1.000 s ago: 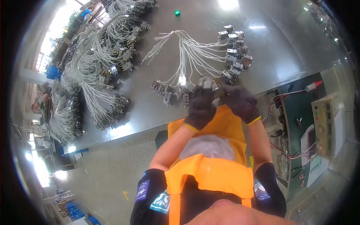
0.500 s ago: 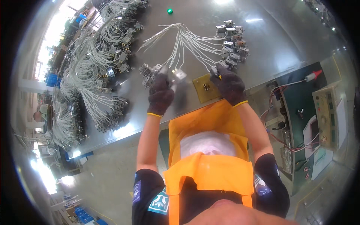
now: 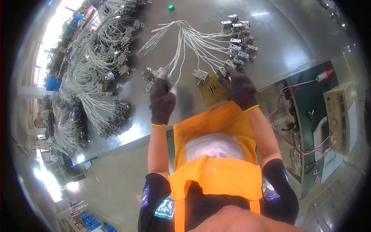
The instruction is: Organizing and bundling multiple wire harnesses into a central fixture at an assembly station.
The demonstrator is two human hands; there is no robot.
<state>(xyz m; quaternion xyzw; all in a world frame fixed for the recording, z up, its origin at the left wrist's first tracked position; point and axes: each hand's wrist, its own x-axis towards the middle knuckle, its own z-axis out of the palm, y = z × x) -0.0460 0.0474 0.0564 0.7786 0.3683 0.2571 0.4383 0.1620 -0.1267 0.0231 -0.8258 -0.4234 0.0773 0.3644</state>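
Both my hands wear dark knit gloves with yellow cuffs. My left hand (image 3: pixel 161 99) is closed at a small group of box-shaped metal parts, its fingers on one metal part (image 3: pixel 160 72); the fingertips are partly hidden. My right hand (image 3: pixel 239 88) has its fingers closed on another metal part (image 3: pixel 222 72), at the near end of a larger cluster of metal parts (image 3: pixel 240 45). White wires (image 3: pixel 185 33) run from the parts to a gathered bundle beyond my hands. Between my hands, a single wired metal part (image 3: pixel 201 76) sits by the corner of a brass-coloured plate (image 3: pixel 208 98) with a small central fitting.
Large heaps of similar wired parts (image 3: pixel 91 65) cover the left of the metal table (image 3: pixel 278 50). A green button-like object (image 3: pixel 171 7) lies at the far side. To the right stand a beige instrument box (image 3: pixel 338 120) with leads and a red-tipped probe (image 3: pixel 324 75).
My left hand has shifted slightly nearer to me. A metal part was blurred close beside it; now a metal part shows sharply by the plate's corner. My right hand has barely moved.
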